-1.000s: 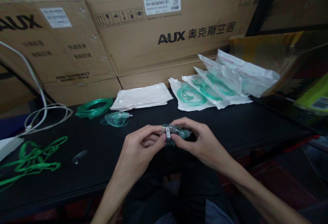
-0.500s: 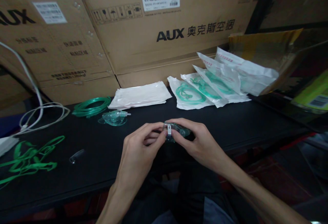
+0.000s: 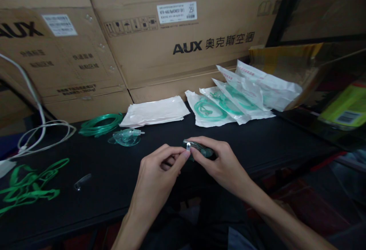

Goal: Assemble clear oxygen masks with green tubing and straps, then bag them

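Dim, flat indoor light; source not visible. Bright glint on metal clip (image 3: 188,147), faint sheen on plastic bags (image 3: 259,84). Black table (image 3: 162,139) nearly detailless, deep shadow below it. Small print on boxes (image 3: 148,59) soft; wide-angle stretch toward edges.

Clear greenish mask (image 3: 205,150), silvery clip (image 3: 188,146)
Mask held sideways, partly hidden by the hands (image 3: 224,159); clip upright at its left edge

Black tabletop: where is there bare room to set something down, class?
The black tabletop is bare between the small clear piece and the left hand, and between the right hand and the bagged green tubing. It is crowded from the green coil to that tubing, and around the green straps.
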### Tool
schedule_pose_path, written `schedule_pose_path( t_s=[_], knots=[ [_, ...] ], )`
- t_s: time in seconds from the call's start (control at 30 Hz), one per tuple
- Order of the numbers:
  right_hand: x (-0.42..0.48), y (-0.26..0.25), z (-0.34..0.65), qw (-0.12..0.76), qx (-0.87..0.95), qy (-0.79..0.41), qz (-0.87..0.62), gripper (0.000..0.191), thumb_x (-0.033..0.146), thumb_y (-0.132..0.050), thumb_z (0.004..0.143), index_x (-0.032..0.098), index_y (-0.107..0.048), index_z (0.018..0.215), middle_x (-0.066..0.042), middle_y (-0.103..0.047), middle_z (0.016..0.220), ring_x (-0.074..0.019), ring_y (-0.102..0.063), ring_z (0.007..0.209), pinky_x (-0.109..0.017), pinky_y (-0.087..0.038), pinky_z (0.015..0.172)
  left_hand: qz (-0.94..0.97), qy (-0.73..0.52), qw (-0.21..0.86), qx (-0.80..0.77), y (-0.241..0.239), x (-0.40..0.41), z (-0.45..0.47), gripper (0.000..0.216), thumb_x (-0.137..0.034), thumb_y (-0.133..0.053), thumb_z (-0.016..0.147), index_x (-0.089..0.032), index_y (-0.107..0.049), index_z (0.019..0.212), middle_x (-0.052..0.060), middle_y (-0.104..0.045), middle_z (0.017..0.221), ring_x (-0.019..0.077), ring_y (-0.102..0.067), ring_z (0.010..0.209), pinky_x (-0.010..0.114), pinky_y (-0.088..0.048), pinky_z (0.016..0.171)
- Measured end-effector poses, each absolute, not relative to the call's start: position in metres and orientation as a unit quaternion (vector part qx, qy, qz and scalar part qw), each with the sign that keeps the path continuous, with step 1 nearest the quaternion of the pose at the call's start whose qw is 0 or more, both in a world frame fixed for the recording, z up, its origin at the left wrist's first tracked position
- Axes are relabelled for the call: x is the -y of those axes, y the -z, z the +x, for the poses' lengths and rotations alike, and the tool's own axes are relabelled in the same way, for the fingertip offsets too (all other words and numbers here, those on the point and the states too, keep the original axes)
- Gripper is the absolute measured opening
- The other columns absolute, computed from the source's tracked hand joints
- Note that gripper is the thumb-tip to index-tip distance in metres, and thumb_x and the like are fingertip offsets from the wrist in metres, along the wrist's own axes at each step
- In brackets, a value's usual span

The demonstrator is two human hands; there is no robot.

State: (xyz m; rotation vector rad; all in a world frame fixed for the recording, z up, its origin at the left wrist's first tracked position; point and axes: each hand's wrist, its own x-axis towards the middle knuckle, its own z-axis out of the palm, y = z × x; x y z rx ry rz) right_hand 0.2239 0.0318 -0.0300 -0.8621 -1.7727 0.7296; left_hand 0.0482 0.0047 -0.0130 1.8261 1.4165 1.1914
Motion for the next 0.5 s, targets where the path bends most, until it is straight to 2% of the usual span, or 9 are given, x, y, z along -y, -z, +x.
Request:
schedule_pose_path(
  t_s=[0.23, 0.5],
  knots=[
    [-0.0339, 0.0287, 0.2236, 0.499, 0.738, -0.308, -0.334, 0.021, 0.016, -0.063, 0.094, 0.023, -0.077, 0.108, -0.003, -0.078, 0.101, -0.0186, -0.072, 0.097, -0.028, -0.053, 0.087, 0.614, -0.479, 0.358, -0.515, 0.0127, -0.0019, 0.0541, 0.018, -0.037, -0.072, 0.086, -0.020, -0.078, 0.085, -0.003, -0.059, 0.070, 0.0067, -0.057, 0.051, 0.016, -0.043, 0.047],
    [-0.0328, 0.0301, 0.2221, 0.503, 0.740, -0.298, -0.332, 0.023, 0.014, -0.061, 0.094, 0.020, -0.077, 0.109, -0.004, -0.078, 0.103, -0.0170, -0.071, 0.096, -0.026, -0.051, 0.088, 0.606, -0.484, 0.385, -0.501, 0.0157, -0.0066, 0.0533, 0.019, -0.037, -0.073, 0.085, -0.019, -0.078, 0.086, -0.003, -0.059, 0.070, 0.0052, -0.055, 0.049, 0.015, -0.043, 0.046]
  ],
)
